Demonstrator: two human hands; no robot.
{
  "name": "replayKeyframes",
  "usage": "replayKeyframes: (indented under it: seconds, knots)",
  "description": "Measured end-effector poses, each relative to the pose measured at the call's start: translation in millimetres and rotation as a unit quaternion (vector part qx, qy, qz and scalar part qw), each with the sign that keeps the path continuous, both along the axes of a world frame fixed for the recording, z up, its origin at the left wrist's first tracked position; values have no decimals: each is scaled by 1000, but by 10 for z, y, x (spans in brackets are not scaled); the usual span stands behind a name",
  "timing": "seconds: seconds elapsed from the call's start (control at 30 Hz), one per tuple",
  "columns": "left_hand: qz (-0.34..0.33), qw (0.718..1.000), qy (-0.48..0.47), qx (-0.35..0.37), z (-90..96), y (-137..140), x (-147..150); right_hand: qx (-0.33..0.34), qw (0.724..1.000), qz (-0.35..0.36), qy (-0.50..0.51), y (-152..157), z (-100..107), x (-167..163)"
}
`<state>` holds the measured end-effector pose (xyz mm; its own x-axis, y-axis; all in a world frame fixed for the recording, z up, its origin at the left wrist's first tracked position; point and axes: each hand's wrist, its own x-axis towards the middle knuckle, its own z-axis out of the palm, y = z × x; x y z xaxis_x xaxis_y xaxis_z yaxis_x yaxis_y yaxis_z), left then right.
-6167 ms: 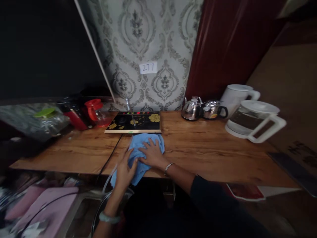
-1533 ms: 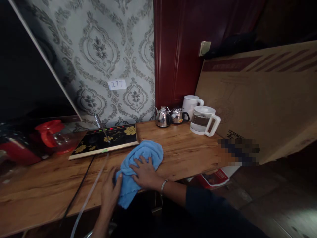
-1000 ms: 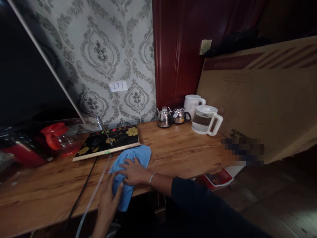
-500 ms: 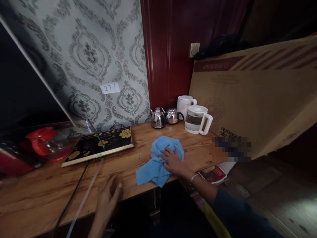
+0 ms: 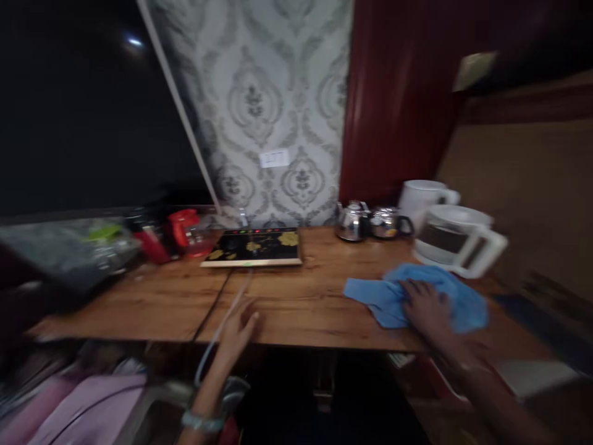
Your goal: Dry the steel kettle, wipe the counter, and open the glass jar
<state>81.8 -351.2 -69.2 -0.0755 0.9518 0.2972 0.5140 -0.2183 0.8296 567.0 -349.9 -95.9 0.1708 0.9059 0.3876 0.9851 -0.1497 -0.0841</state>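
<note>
Head view: looked forward and down on a wooden desk (image 5: 306, 306); blur softened most outlines, the right side above all.
Blue cloth (image 5: 386, 303): lay rumpled on the desk at about four o'clock from the centre of the view, with one flap stretched toward nine o'clock.
Right hand (image 5: 428, 309): rested on top of the cloth, with folds showing on both sides; its grip was too blurred to tell whether the fingers pinched a fold or only pressed flat.
Left hand (image 5: 238, 327): was at seven o'clock from the centre, by the desk's front edge, holding nothing visible, its grip loosely spread with the thumb away from the fingers.
Clear tube (image 5: 213, 346): ran just beside that hand, on its ten o'clock side; contact could not be told.
Fabric: looked light, limp and soft, not fragile, and likelier to bunch under a push than to slide flat.
Holding places: the flap's free end seemed best for a pinch, the bunched middle for an open palm.
White-handled jug (image 5: 440, 244): stood just past the cloth at one o'clock, its see-through body probably breakable; whether they touched was unclear.
Steel kettle (image 5: 352, 222): stood toward ten o'clock from the cloth.
</note>
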Motion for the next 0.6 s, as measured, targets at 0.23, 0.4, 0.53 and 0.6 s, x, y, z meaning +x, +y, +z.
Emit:
replayKeyframes:
  seconds: [0.23,0.4,0.53,0.6]
  knots:
    - [83,988,-125,-22,171,79,-377,169,917,347,96,204,-345,-595]
    - [133,967,-216,-16,350,330,-832,148,896,403,113,110,-449,-1157]
    - [180,952,-249,6,489,684,-1173,95,904,400,119,132,-611,-1140]
    - [222,938,-266,0,552,881,-1304,76,903,402,133,159,-702,-1063]
